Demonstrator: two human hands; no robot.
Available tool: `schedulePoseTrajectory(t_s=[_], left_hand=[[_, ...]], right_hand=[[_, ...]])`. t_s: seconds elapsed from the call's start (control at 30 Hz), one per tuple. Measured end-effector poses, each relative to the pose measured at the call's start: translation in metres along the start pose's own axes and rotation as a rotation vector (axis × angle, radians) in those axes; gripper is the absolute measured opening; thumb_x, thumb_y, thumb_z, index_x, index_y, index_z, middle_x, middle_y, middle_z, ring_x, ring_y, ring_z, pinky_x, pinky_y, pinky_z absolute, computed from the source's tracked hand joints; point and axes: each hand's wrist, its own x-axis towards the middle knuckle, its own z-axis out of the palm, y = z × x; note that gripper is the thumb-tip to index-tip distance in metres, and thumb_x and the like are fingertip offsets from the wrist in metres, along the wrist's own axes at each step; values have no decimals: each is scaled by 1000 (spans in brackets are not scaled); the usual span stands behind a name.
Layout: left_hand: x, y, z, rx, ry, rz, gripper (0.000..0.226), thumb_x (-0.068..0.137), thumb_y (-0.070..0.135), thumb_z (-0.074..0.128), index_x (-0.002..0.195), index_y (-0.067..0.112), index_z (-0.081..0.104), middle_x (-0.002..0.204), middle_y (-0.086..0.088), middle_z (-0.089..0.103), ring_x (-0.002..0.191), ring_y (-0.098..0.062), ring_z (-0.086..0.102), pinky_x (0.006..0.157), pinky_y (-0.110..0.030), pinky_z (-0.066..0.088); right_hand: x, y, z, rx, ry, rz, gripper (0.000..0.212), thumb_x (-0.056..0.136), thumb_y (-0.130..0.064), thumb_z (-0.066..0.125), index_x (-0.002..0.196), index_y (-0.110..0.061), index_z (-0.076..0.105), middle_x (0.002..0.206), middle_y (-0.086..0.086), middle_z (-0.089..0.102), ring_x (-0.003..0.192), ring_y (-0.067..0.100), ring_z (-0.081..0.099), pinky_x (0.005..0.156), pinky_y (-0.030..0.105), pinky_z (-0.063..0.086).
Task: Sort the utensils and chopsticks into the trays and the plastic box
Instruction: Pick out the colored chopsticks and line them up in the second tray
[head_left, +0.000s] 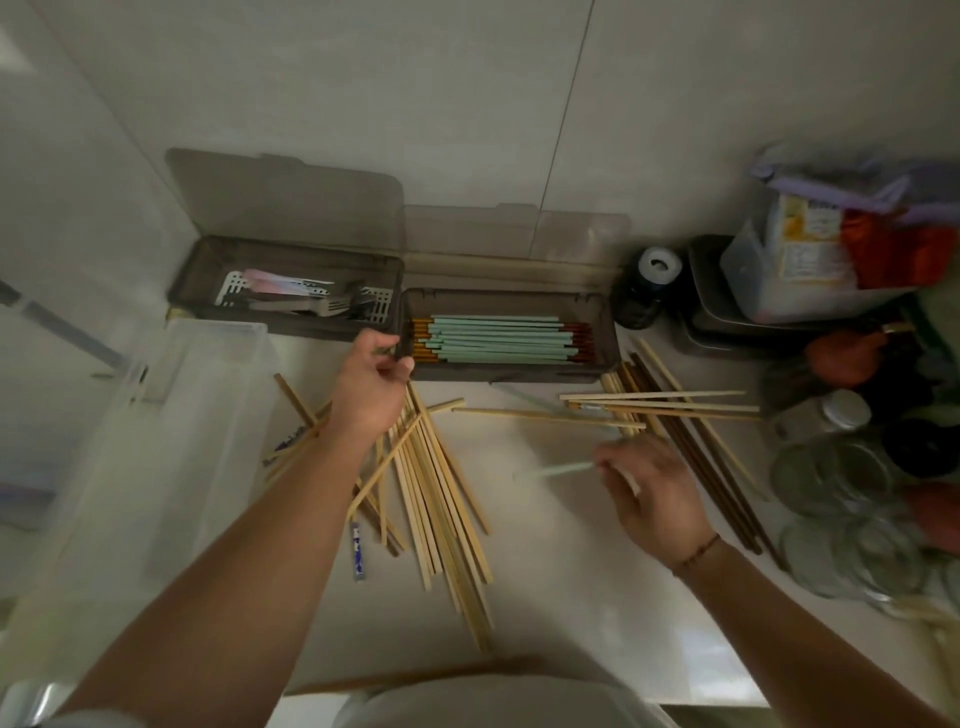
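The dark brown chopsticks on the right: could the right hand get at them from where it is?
Probably yes. The dark brown chopsticks lie just beside the right hand, though its fingers already pinch a pale green chopstick.

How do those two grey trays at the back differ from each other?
The left tray holds metal utensils and pale pink pieces lying loosely; the right tray holds mint-green chopsticks packed side by side. The left tray sits further back toward the wall, the right tray nearer. Only the right tray is being touched: the left hand grips its left end. Both are grey, translucent, long boxes with lids standing open behind them.
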Motion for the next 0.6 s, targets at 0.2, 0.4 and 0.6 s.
schedulePoseTrajectory(t_s=[0.2, 0.4, 0.6], left_hand=[[0, -1, 1, 3, -9, -9, 22, 93, 24, 61, 103, 38, 47, 89, 18, 60, 78, 10, 54, 59, -14, 36], [2, -2, 0, -14, -29, -35, 25, 93, 26, 60, 106, 41, 46, 96, 13, 61, 83, 6, 54, 59, -15, 37], [4, -3, -1, -11, -39, -37, 24, 93, 27, 60, 106, 40, 45, 96, 16, 59, 89, 1, 56, 64, -18, 40]], right_hand=[[118, 0, 12, -19, 96, 100, 5, 84, -12, 69, 89, -12, 71, 95, 5, 63, 87, 24, 55, 74, 32, 50], [184, 0, 34, -145, -227, 162, 11, 90, -28, 60, 93, -24, 71, 100, -1, 65, 100, 23, 55, 80, 34, 48], [197, 1, 53, -349, -360, 131, 15, 90, -33, 58, 95, -31, 71, 104, -4, 65, 106, 23, 51, 81, 34, 45]])
